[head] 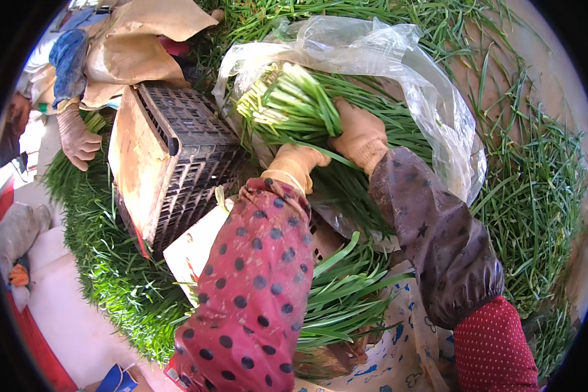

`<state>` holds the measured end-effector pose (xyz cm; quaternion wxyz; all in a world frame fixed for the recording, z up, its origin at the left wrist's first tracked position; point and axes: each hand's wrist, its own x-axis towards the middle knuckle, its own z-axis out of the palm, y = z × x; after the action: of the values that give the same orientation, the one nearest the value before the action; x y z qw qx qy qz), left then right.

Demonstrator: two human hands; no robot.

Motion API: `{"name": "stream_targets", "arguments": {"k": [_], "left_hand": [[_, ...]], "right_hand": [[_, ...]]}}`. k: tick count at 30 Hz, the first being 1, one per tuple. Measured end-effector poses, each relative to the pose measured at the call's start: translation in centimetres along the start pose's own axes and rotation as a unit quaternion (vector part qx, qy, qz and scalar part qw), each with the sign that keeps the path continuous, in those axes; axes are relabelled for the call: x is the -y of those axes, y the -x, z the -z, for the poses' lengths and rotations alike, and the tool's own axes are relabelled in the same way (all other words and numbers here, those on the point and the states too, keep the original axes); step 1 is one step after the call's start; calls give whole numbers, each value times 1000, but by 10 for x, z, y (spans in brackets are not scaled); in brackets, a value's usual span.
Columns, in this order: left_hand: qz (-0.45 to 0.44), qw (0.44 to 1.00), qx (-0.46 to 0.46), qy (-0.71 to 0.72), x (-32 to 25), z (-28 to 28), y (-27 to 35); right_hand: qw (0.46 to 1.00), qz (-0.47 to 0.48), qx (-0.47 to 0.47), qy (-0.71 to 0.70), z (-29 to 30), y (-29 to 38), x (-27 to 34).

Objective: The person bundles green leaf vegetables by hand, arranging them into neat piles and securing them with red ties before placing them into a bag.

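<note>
Both my hands wear tan gloves. A thick bundle of long green leafy stalks, like garlic chives (289, 100), lies with its pale cut ends to the upper left over a clear plastic bag (446, 127) laid open. My right hand (360, 134) grips the bundle at its right side, where the leaves run off to the right. My left hand (296, 164) is just below the bundle; its fingertips are hidden under leaves, so I cannot tell whether it holds any. More loose green leaves (343, 304) hang between my forearms.
An upturned black plastic crate (201, 127) with a board on its side stands at left. Beyond it are packed greens (127, 294) and another person's gloved hand (78, 139). A further gloved hand (22, 230) shows at the far left. Loose leaves (529, 210) cover the floor at right.
</note>
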<state>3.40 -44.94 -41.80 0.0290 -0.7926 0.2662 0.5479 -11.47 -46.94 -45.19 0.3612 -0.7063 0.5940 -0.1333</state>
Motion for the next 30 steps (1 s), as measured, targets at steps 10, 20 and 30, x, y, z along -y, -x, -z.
{"name": "stream_targets", "arguments": {"k": [10,20,30], "left_hand": [[-37,923,-140,357,-17,-24,39],[52,811,-223,538,-16,-37,4],[-173,715,-153,660,-8,-60,-12]], "right_hand": [[983,154,-97,-1,-30,36,-8],[986,4,104,134,36,63,47],[977,207,-48,14,26,-48,38]]}}
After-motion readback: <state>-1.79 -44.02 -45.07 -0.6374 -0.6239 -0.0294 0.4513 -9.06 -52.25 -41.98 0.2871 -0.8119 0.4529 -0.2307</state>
